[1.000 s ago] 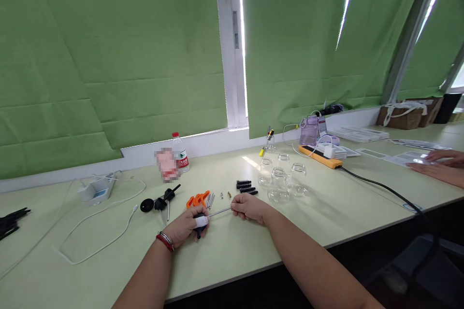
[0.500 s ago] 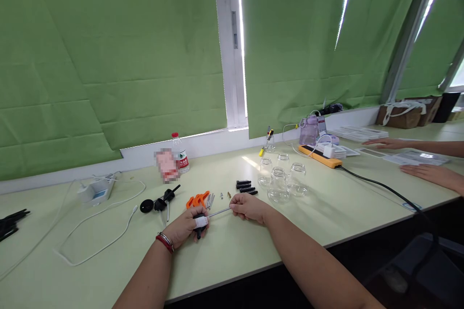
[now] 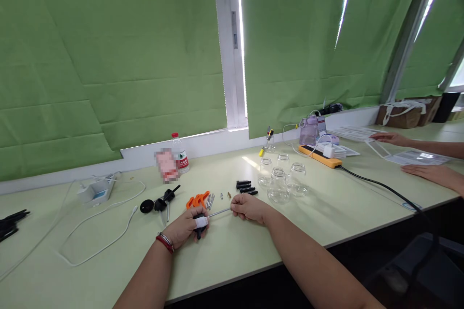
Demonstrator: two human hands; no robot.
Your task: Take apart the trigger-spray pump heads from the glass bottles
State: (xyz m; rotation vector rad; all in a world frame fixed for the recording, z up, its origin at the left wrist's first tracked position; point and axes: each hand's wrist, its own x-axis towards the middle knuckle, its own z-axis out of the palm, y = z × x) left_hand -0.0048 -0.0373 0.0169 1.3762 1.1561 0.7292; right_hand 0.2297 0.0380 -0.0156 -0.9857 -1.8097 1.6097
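Note:
My left hand [image 3: 191, 224], its thumb wrapped in white, is closed round a black plastic part [image 3: 199, 232] with a thin metal rod [image 3: 219, 212] sticking out to the right. At the rod's far end my right hand [image 3: 248, 206] pinches with thumb and fingertips; whether a small piece sits between them is hidden. Just beyond the hands lie orange handle-like pieces [image 3: 197, 199], several short metal pins [image 3: 210, 201], tiny metal bits [image 3: 222, 196] and a small brass-coloured piece [image 3: 229, 195]. Black ridged pieces [image 3: 245, 187] rest behind my right hand. Left of my left hand are black lid-like parts with rods [image 3: 160, 204].
Several clear glass jars [image 3: 279, 190] stand right of my hands. Farther right are an orange power strip [image 3: 319, 155] with a black cable and a co-worker's hands [image 3: 416, 170] at clear plastic sheets. A water bottle [image 3: 183, 159] stands behind; a white cable [image 3: 105, 199] lies left.
My hands hold almost the same pose, with my right hand shifted very slightly right. The co-worker's farther hand has lifted the edge of a clear flat panel.

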